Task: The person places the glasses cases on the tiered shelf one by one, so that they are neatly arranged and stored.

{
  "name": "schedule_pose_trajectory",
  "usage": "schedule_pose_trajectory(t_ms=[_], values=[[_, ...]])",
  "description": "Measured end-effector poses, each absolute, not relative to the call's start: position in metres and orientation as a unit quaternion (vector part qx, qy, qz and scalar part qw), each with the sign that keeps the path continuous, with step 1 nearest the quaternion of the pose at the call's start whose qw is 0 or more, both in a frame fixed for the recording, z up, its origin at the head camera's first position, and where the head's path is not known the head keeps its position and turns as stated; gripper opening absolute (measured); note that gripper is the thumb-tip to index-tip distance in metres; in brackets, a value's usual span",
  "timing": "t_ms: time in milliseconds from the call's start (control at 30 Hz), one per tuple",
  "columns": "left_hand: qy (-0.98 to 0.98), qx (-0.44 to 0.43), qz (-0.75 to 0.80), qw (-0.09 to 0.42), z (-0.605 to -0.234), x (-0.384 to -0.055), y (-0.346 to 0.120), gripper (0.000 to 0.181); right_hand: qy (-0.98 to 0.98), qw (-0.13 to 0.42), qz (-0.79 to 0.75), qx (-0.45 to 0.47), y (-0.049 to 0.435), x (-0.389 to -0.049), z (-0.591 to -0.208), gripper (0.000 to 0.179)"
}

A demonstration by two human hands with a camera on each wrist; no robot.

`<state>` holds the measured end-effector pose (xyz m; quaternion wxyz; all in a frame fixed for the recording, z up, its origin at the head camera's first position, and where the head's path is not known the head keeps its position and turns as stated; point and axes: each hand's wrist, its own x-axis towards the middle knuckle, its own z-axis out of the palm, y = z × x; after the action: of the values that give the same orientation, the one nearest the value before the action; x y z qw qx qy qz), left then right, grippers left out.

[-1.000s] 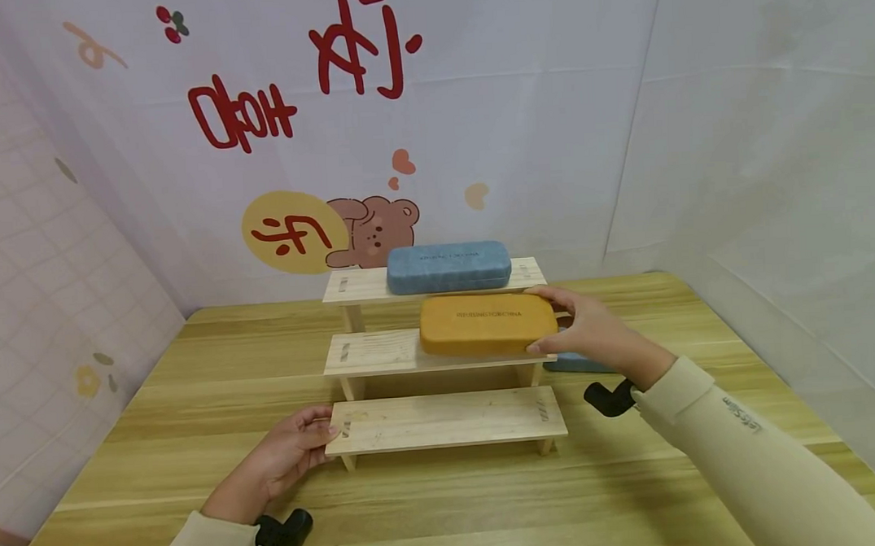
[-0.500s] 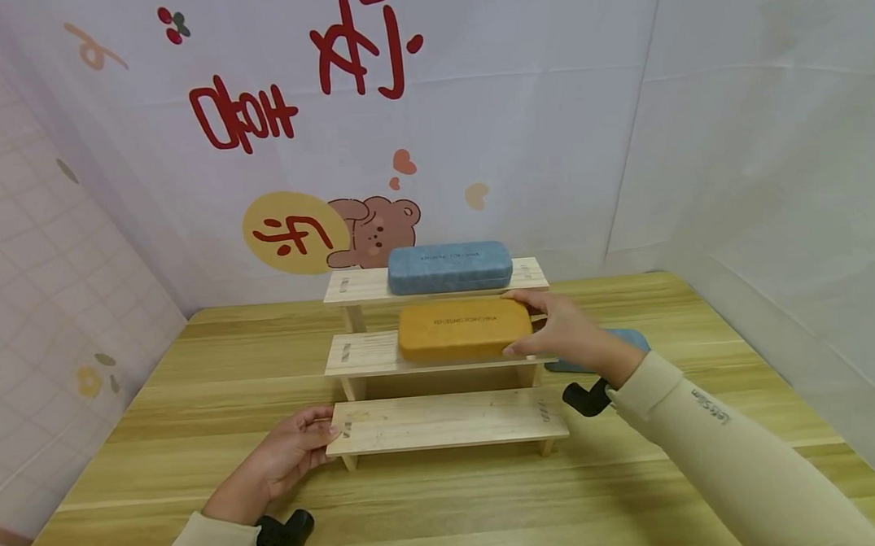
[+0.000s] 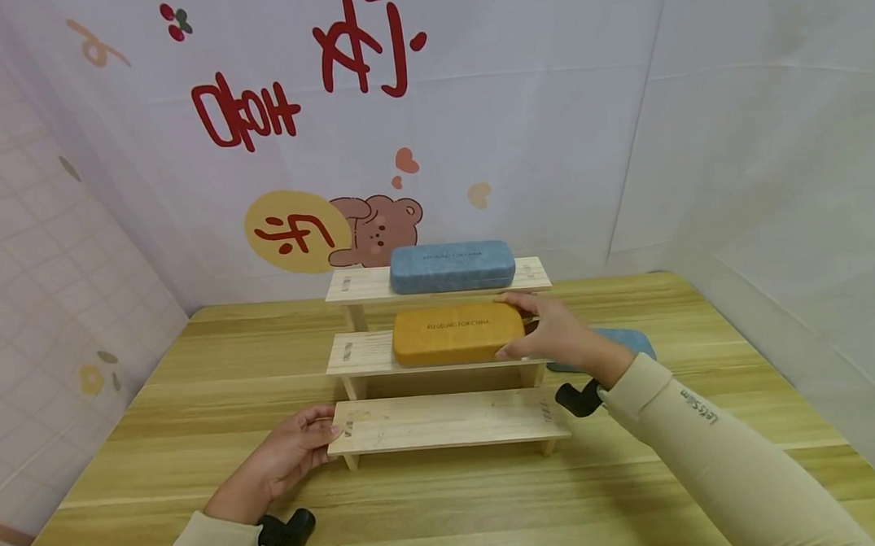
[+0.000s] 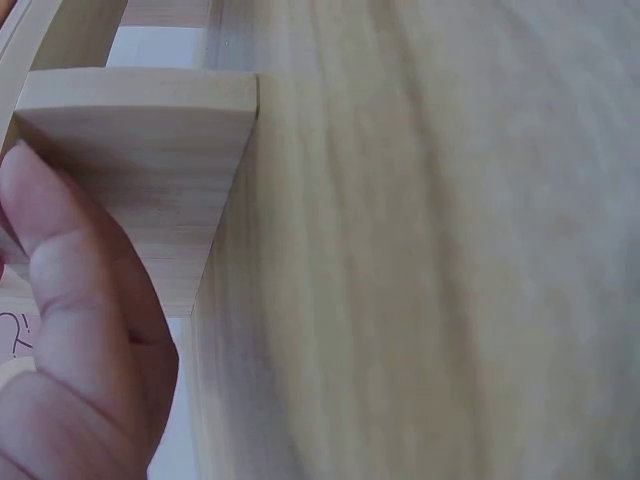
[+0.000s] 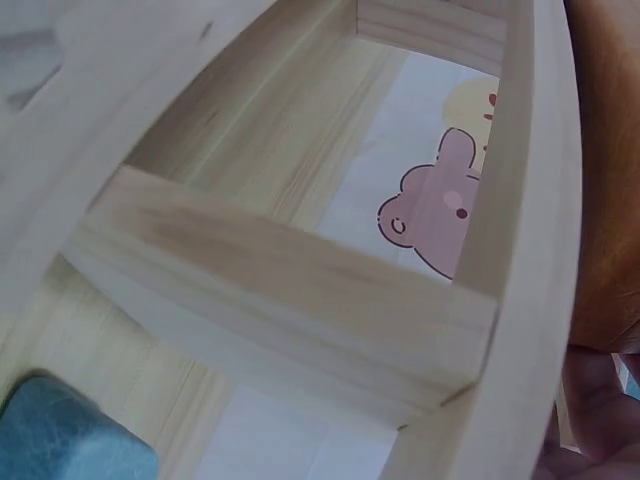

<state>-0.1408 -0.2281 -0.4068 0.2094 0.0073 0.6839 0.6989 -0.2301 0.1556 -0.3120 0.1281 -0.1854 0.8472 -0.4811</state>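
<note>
My right hand (image 3: 553, 333) grips the right end of a yellow glasses case (image 3: 458, 335) at the middle tier of a three-tier wooden display stand (image 3: 447, 421). Whether the case bears fully on that board cannot be told. My left hand (image 3: 294, 450) pinches the left end of the lowest board. In the left wrist view, the left hand (image 4: 80, 330) lies against the stand beside its support (image 4: 130, 170). A blue glasses case (image 3: 452, 267) sits on the top board. The right wrist view shows the stand's frame (image 5: 290, 280), with part of my right hand (image 5: 595, 410) at its edge.
Another blue glasses case (image 3: 627, 342) lies on the wooden table (image 3: 448, 509) to the right of the stand, partly behind my right arm. A printed white cloth (image 3: 548, 121) hangs behind the table, with more cloth at both sides.
The right hand has carried the yellow case leftward and slightly down along the middle board. More of the blue case on the table shows. My left hand stays on the lowest board.
</note>
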Motion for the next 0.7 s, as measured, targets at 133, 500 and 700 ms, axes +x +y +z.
schedule_pose_trajectory(t_ms=[133, 500, 700], values=[[0.682, 0.006, 0.701, 0.210, -0.4068, -0.1410, -0.2277, 0.061, 0.851, 0.131, -0.473, -0.187, 0.1546, -0.2291, -0.3122, 0.089], [0.684, 0.004, 0.699, 0.209, -0.4073, -0.1413, -0.2277, 0.059, 0.864, 0.125, -0.440, -0.210, 0.1500, -0.2305, -0.3145, 0.087], [0.682, 0.005, 0.701, 0.210, -0.4071, -0.1413, -0.2276, 0.058, 0.861, 0.137, -0.439, -0.217, 0.1511, -0.2320, -0.3163, 0.088]])
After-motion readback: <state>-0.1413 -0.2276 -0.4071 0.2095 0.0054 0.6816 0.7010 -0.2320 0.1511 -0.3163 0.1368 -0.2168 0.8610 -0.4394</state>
